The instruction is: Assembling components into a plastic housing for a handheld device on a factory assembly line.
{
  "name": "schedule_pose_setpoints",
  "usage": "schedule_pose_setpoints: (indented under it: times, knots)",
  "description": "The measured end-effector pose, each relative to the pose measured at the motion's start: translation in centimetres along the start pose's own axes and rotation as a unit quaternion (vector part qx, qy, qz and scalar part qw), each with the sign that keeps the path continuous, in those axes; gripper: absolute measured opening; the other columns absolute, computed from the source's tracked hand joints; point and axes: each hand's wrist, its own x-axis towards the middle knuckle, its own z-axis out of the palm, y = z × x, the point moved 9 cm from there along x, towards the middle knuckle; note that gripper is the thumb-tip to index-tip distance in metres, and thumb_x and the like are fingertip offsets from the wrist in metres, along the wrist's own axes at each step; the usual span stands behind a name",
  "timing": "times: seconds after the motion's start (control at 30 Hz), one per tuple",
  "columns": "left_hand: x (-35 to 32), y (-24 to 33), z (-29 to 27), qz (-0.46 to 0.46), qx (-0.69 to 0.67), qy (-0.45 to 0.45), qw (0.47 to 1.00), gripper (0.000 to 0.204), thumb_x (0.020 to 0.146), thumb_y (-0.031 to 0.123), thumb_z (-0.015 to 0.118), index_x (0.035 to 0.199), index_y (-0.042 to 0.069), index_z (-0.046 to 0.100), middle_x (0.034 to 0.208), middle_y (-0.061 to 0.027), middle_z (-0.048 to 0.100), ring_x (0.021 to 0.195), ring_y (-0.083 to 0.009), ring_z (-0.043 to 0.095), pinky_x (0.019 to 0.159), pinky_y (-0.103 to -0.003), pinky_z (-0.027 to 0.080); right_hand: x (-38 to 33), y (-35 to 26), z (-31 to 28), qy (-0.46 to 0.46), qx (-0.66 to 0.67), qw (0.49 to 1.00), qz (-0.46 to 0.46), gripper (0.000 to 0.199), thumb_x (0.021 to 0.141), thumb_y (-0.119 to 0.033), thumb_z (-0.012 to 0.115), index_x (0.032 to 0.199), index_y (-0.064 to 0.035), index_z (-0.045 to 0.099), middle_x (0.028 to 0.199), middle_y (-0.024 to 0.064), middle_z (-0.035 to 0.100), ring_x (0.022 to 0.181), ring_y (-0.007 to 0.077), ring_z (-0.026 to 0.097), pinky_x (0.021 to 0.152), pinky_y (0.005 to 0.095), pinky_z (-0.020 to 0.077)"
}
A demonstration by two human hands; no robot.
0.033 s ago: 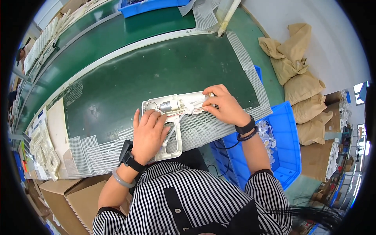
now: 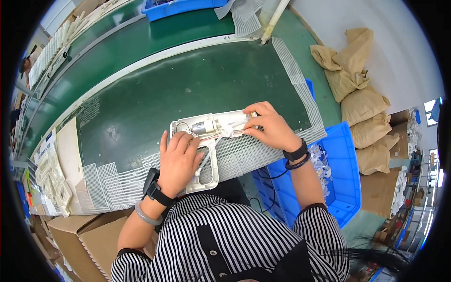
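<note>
On the near side of the bench lies a long white plastic housing half [image 2: 239,115] with a looped handle [image 2: 213,176] pointing toward me. Inside it sit a small silver motor [image 2: 199,127], thin wires and a white inner part [image 2: 227,129]. The bent fingers of my left hand [image 2: 177,162] press on the near edge at its left end, the thumb beside the handle. My right hand [image 2: 272,127] pinches the right end between thumb and fingers. What lies under those fingertips is partly hidden.
White mesh strips [image 2: 127,185] edge the green bench mat [image 2: 155,108]. Pale plastic frames [image 2: 54,178] lie at the left, above a cardboard box [image 2: 70,230]. A blue crate [image 2: 347,174] with clear bagged parts stands right; brown sacks [image 2: 364,113] lie beyond. Another blue bin [image 2: 176,10] is at the far side.
</note>
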Motion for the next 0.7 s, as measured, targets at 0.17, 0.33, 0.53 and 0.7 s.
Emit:
schedule_pose_setpoints:
  times: [0.17,0.33,0.53,0.7]
  knots:
    - [-0.1,0.1,0.2,0.005,0.001,-0.002,1.0,0.037,0.088,0.021,0.071,0.123,0.008,0.065,0.124,-0.0084,0.062,0.126,-0.0292,0.053,0.117,-0.06,0.028,0.2,-0.5,0.2,-0.024,-0.007,1.0,-0.016,0.01,0.085,-0.015,0.076,0.089,-0.0063,0.073,0.119,0.0065,0.063,0.119,0.028,0.054,0.093,0.0384,0.0515]
    - [-0.1,0.0,0.3,0.005,0.001,-0.006,1.0,0.037,0.089,0.02,0.071,0.123,0.008,0.065,0.125,-0.0084,0.062,0.126,-0.0294,0.053,0.117,-0.06,0.027,0.3,-0.4,0.7,0.012,-0.06,0.998,-0.002,0.011,0.084,-0.016,0.077,0.091,-0.0081,0.072,0.114,0.0044,0.062,0.114,0.0281,0.055,0.091,0.0386,0.0529]
    - [0.1,0.5,0.4,0.02,0.037,-0.016,0.999,0.038,0.088,0.022,0.072,0.123,0.009,0.066,0.123,-0.007,0.062,0.126,-0.0268,0.053,0.118,-0.06,0.027,0.1,-0.7,0.6,0.054,-0.076,0.996,-0.006,0.008,0.083,-0.016,0.075,0.089,-0.0107,0.073,0.108,-0.0002,0.064,0.108,0.0249,0.058,0.087,0.0364,0.0544]
    - [0.3,0.7,0.7,0.032,0.068,-0.017,0.997,0.039,0.086,0.026,0.073,0.121,0.01,0.067,0.121,-0.0054,0.063,0.125,-0.0242,0.053,0.118,-0.06,0.027,0.2,-1.2,1.1,0.021,-0.115,0.992,-0.05,0.011,0.08,-0.013,0.074,0.09,-0.0129,0.078,0.111,-0.0001,0.066,0.11,0.0244,0.057,0.086,0.0379,0.0541]
